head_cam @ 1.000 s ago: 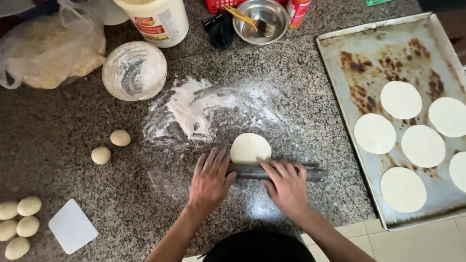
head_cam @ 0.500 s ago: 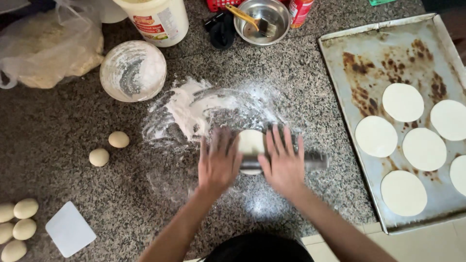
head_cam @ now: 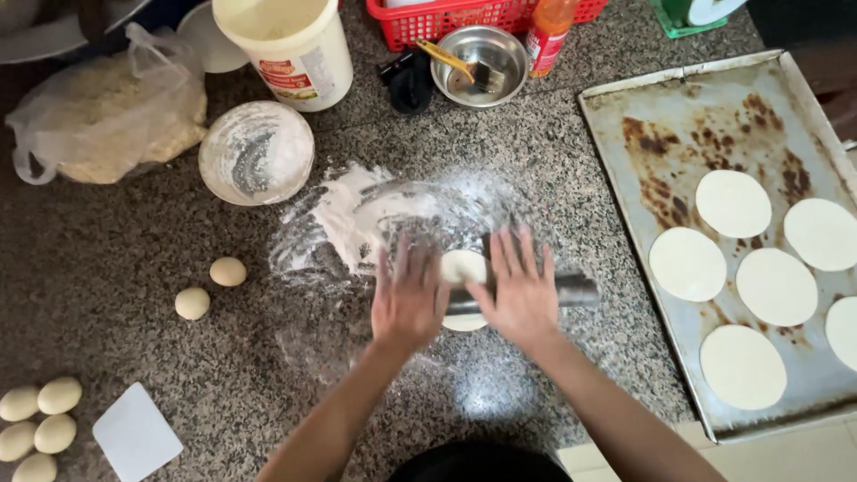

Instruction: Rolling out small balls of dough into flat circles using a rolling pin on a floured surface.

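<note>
We are looking down at a kitchen, most likely a home one, though the view shows too little of the room to be sure. The speckled granite surface [head_cam: 161, 259] is dusted with flour [head_cam: 357, 214]. A scorched metal baking tray [head_cam: 652, 116] carries flat rounds of dough [head_cam: 732, 203], and small dough balls [head_cam: 228, 271] wait nearby. A flour bowl [head_cam: 256, 152], a white tub [head_cam: 290, 49], a red basket [head_cam: 464, 13] and a steel bowl with a brush [head_cam: 478, 67] complete it.

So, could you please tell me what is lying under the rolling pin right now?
A pale disc of dough lies under the rolling pin, on the floured counter. The left hand and right hand press flat on the pin, hiding the disc's sides.
</note>
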